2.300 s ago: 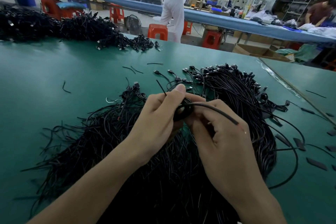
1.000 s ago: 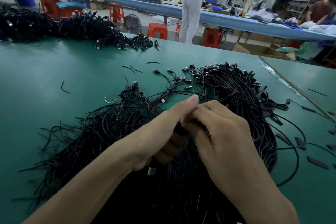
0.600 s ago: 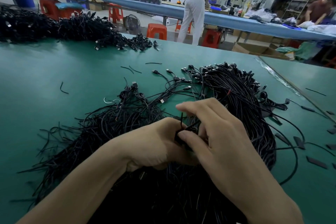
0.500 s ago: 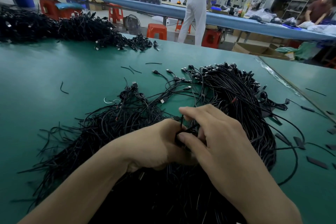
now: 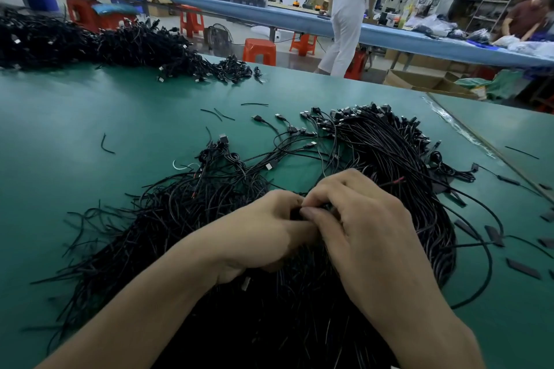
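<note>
A big heap of thin black cables with small plugs lies on the green table in front of me. My left hand and my right hand meet over the heap's middle. Both have curled fingers pinching a small coiled black cable between them; most of it is hidden by the fingers. A metal plug end hangs below my left hand.
A second long pile of black cables lies at the table's far left. Short black strips are scattered at the right. Beyond the far edge stand orange stools, a blue bench and a person in white trousers.
My hands have dropped from above the heap down onto it and closed tighter around the small coil. The loose cable tail seen earlier is tucked away. The person behind has walked to the right.
</note>
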`<state>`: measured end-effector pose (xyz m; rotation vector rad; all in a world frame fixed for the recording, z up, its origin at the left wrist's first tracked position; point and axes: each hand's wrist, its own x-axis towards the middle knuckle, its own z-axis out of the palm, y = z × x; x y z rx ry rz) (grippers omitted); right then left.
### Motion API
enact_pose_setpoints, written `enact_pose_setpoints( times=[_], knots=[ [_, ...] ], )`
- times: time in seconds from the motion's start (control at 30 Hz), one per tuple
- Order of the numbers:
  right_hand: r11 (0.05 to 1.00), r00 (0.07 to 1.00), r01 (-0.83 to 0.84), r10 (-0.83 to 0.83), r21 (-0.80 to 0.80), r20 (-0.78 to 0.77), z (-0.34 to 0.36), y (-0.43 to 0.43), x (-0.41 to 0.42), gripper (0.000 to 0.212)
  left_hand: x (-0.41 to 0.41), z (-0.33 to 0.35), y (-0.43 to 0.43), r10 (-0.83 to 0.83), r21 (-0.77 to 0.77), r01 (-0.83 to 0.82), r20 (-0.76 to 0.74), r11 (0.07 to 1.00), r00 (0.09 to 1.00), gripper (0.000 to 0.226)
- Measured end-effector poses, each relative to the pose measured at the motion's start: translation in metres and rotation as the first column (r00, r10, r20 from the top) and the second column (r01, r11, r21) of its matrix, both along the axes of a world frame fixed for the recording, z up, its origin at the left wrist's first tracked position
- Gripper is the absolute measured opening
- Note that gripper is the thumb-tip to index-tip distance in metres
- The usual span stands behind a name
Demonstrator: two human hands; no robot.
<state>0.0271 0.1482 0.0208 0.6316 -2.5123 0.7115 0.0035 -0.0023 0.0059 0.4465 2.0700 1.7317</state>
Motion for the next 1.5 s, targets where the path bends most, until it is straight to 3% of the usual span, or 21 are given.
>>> enact_pose_setpoints(
  times=[0.13, 0.17, 0.27, 0.4, 0.5, 0.6, 0.7, 0.8, 0.83, 0.97, 1.07, 1.2, 1.37, 1.47, 1.5],
  knots=[
    [0.993, 0.993, 0.034, -0.047, -0.114, -0.108, -0.005, 0.0, -0.004, 0.011, -0.008, 0.003, 0.005, 0.028, 0.263, -0.101, 0.268, 0.96, 0.963, 0.017],
    [0.989, 0.99, 0.042, -0.061, -0.142, -0.131, -0.006, 0.0, -0.005, 0.011, -0.01, 0.001, 0.007, 0.026, 0.321, -0.117, 0.274, 0.94, 0.961, 0.016],
    [0.978, 0.985, 0.063, -0.093, -0.198, -0.147, -0.01, -0.001, -0.008, 0.012, -0.011, -0.006, 0.009, 0.072, 0.393, -0.127, 0.152, 0.911, 0.986, 0.008],
    [0.943, 0.982, 0.045, -0.103, -0.33, -0.16, -0.013, 0.0, -0.011, 0.009, -0.008, -0.006, 0.009, 0.063, 0.438, -0.044, -0.029, 0.898, 0.998, 0.029],
    [0.892, 0.981, 0.035, -0.116, -0.452, -0.154, -0.016, -0.003, -0.012, 0.011, -0.008, -0.004, 0.012, 0.137, 0.387, -0.066, -0.158, 0.92, 0.978, 0.02],
    [0.851, 0.983, 0.019, -0.111, -0.525, -0.145, -0.019, -0.006, -0.013, 0.011, -0.009, -0.007, 0.011, 0.298, 0.223, -0.237, -0.3, 0.946, 0.906, 0.021],
    [0.835, 0.989, -0.003, -0.077, -0.55, -0.124, -0.019, -0.007, -0.015, 0.009, -0.005, -0.007, 0.009, 0.355, 0.081, -0.374, -0.548, 0.924, 0.757, 0.01],
    [0.838, 0.993, 0.001, -0.067, -0.545, -0.101, -0.019, -0.008, -0.015, 0.011, -0.004, -0.008, 0.004, 0.299, -0.081, -0.578, -0.792, 0.812, 0.532, 0.02],
    [0.829, 0.994, 0.002, -0.061, -0.559, -0.087, -0.018, -0.009, -0.014, 0.012, -0.003, -0.008, 0.003, 0.288, -0.093, -0.596, -0.809, 0.797, 0.512, 0.023],
    [0.755, 0.999, 0.005, -0.024, -0.656, -0.021, -0.018, -0.011, -0.013, 0.012, -0.002, -0.005, 0.005, 0.343, 0.021, -0.455, -0.688, 0.89, 0.64, 0.019],
    [0.728, 0.999, 0.019, 0.016, -0.686, 0.044, -0.018, -0.013, -0.013, 0.007, -0.002, 0.0, 0.005, 0.356, 0.072, -0.407, -0.637, 0.911, 0.684, 0.021],
    [0.665, 0.984, 0.049, 0.094, -0.745, 0.148, -0.016, -0.015, -0.015, 0.024, -0.002, 0.006, 0.004, 0.405, 0.204, -0.35, -0.472, 0.914, 0.783, 0.039],
    [0.693, 0.964, 0.04, 0.163, -0.72, 0.21, -0.018, -0.013, -0.016, 0.021, 0.001, 0.008, 0.006, 0.423, 0.354, -0.267, -0.504, 0.896, 0.753, 0.031],
    [0.671, 0.952, 0.067, 0.178, -0.738, 0.249, -0.02, -0.009, -0.017, 0.024, 0.002, 0.005, 0.006, 0.394, 0.371, -0.218, -0.512, 0.903, 0.763, 0.063],
    [0.662, 0.954, 0.084, 0.163, -0.745, 0.253, -0.02, -0.006, -0.017, 0.022, 0.002, 0.005, 0.005, 0.383, 0.35, -0.219, -0.519, 0.911, 0.764, 0.065]
  ],
)
